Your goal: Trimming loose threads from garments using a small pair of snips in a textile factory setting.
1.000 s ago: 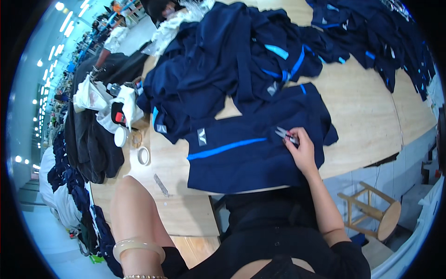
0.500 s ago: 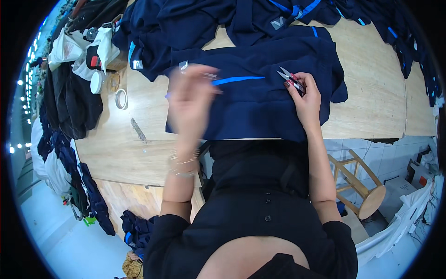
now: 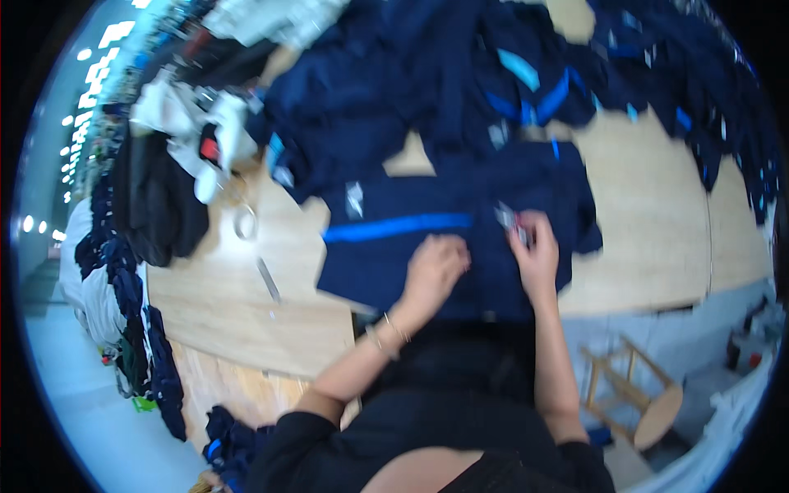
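Observation:
A dark navy garment (image 3: pixel 394 271) lies flat on the wooden table, crossed by a bright blue stripe (image 3: pixel 403 223) with a small silvery patch (image 3: pixel 354 200) above its left part. My left hand (image 3: pixel 437 269) rests over the cloth below the stripe, fingers bent and a little apart; nothing shows in them. To its right, my right hand (image 3: pixel 538 251) is closed on small scissors (image 3: pixel 506 217) with reddish handles, blades pointing up and left over the garment. The picture is blurred, so fine detail at the fingertips is lost.
More navy garments with blue strips (image 3: pixel 370 90) are heaped along the table's far side. At left lie a tape roll (image 3: pixel 246 222), a grey strip-like object (image 3: pixel 269 279), white bags (image 3: pixel 168 107) and dark cloth (image 3: pixel 163 197). A wooden stool (image 3: pixel 657 417) stands below right.
My left hand has come down and right from above the garment's left part, uncovering the stripe and patch. The right hand still holds the scissors. The whole view has shifted, with the table lower in it.

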Available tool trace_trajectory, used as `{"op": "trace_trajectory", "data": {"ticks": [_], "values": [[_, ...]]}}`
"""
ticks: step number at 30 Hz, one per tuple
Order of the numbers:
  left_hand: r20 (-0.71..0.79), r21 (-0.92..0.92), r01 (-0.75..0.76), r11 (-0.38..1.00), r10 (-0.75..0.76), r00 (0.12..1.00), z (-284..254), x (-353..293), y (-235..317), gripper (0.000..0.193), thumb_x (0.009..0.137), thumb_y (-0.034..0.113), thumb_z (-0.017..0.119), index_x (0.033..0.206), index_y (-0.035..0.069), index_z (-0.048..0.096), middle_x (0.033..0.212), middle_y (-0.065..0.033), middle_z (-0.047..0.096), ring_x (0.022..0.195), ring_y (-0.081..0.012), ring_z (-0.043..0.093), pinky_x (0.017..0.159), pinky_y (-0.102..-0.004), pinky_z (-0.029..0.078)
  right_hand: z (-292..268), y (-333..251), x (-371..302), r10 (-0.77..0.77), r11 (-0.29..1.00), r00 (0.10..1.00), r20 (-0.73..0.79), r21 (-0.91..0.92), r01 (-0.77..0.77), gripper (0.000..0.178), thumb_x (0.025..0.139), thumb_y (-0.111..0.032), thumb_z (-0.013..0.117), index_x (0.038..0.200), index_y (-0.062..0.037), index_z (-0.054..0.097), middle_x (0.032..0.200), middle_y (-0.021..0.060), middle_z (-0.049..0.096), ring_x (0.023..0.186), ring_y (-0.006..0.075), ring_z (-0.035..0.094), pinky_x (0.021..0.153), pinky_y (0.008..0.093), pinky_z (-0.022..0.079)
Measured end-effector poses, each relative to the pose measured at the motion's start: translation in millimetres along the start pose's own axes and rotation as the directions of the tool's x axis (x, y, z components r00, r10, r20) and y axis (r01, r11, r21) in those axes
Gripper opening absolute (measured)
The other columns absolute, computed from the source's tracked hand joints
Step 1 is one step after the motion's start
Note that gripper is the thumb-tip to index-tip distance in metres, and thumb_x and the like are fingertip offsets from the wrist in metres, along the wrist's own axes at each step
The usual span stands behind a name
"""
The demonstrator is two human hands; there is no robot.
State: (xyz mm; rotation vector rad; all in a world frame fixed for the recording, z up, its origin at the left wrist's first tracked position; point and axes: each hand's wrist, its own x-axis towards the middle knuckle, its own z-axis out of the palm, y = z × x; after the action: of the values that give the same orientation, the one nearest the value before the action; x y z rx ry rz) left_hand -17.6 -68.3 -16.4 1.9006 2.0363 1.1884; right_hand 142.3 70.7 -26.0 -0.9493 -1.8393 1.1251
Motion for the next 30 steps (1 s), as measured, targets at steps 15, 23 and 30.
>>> {"op": "trace_trajectory", "data": {"ticks": [15,23,30], "values": [[0.048,-0.218,0.237,0.947,-0.232,0.972,-9,2,-18,0.004,0.091,0.001,0.061,0.088,0.0,0.064,0.078,-0.0117,0.068,0.07,-0.0238,0.069,0.064,-0.0319,0.054,-1,-10,-1,0.043,0.996,0.999,-0.001,-0.072,-0.043,0.027,0.084,-0.011,0.076,0.103,-0.0011,0.06,0.096,0.011,0.064,0.086,0.0238,0.067,0.077,0.0308,0.051],[0.018,-0.411,0.406,0.816,-0.438,0.899,-26,9,-16,0.014,0.1,0.001,0.05,0.088,-0.002,0.055,0.076,-0.0109,0.066,0.07,-0.0181,0.065,0.067,-0.0287,0.051,-3,-7,-2,0.043,0.997,0.999,-0.001,-0.068,-0.043,0.026,0.085,-0.014,0.074,0.104,-0.0017,0.06,0.096,0.0107,0.063,0.083,0.024,0.066,0.075,0.031,0.05],[0.015,-0.372,0.273,0.887,-0.289,0.957,-39,14,-5,0.007,0.092,-0.001,0.06,0.085,-0.003,0.058,0.082,-0.011,0.064,0.074,-0.022,0.063,0.069,-0.0298,0.05,-3,-8,-4,0.052,0.996,0.999,0.006,-0.074,-0.052,0.025,0.086,-0.014,0.074,0.104,-0.0022,0.06,0.096,0.0105,0.063,0.086,0.0257,0.067,0.077,0.0323,0.051]]}}
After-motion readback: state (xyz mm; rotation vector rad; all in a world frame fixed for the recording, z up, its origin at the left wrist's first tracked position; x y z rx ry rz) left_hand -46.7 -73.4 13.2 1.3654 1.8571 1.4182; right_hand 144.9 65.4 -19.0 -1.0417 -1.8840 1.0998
